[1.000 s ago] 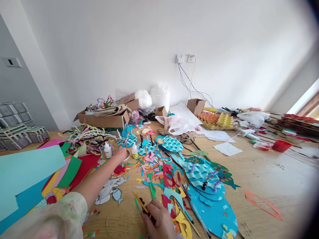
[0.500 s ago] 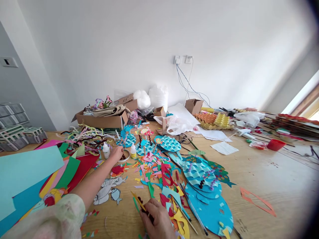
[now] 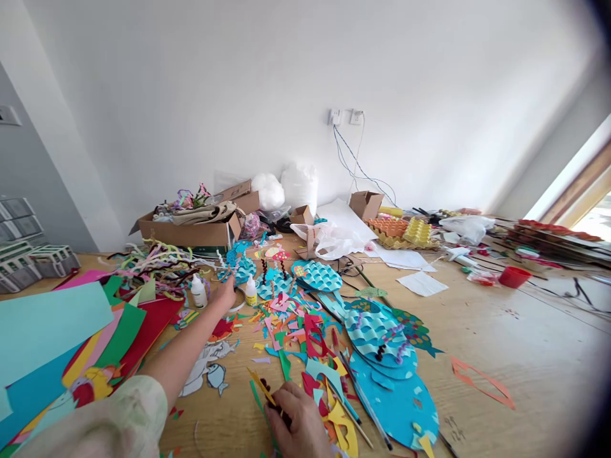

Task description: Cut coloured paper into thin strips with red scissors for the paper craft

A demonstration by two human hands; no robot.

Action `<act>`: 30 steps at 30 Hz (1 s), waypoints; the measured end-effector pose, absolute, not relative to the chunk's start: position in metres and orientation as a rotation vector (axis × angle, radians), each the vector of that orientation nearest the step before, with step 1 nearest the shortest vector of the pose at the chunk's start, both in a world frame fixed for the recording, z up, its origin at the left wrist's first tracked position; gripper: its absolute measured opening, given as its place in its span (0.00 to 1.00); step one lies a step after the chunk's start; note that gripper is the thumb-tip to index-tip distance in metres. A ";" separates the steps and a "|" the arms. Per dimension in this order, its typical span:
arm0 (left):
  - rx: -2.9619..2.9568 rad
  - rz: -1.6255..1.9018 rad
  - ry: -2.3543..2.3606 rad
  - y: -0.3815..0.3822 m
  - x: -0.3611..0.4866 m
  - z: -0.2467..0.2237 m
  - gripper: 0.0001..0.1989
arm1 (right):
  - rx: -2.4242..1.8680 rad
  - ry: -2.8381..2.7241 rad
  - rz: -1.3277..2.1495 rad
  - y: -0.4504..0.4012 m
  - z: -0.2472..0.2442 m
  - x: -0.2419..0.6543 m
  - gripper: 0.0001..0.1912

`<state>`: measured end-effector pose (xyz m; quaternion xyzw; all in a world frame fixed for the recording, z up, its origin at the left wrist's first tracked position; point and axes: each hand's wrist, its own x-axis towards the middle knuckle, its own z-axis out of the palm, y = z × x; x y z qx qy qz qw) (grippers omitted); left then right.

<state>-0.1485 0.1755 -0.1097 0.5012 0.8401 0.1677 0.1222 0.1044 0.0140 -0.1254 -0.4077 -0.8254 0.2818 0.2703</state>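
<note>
My left hand (image 3: 225, 294) is stretched far forward, its fingertips at the edge of a small blue wavy paper piece (image 3: 244, 270). The fingers point away from me, and I see nothing held in them. A white tape ring (image 3: 237, 306) lies partly behind that hand, between two small white glue bottles, one left (image 3: 198, 291) and one right (image 3: 251, 291). Close to me, my right hand (image 3: 300, 420) is closed round a thin yellow strip (image 3: 260, 385) with a dark brown curled bit beside it; their lower ends are hidden by the fingers. Colourful paper scraps (image 3: 312, 340) lie beside this hand.
Blue paper discs with wavy strips (image 3: 382, 337) and paper fish lie right of the scraps, with pens (image 3: 365, 401) alongside. Coloured sheets (image 3: 52, 324) cover the left side. Pipe cleaners (image 3: 153, 267), a cardboard box (image 3: 191, 232), egg trays (image 3: 417, 233) and a red cup (image 3: 514, 277) stand farther back.
My left hand has moved from the tape ring forward to the small blue wavy piece, its fingers now extended. The right hand keeps its grip. The view has shifted slightly.
</note>
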 end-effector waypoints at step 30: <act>1.437 1.411 1.723 0.085 -0.119 -0.008 0.15 | -1.069 -2.078 0.808 0.009 -0.112 0.106 0.08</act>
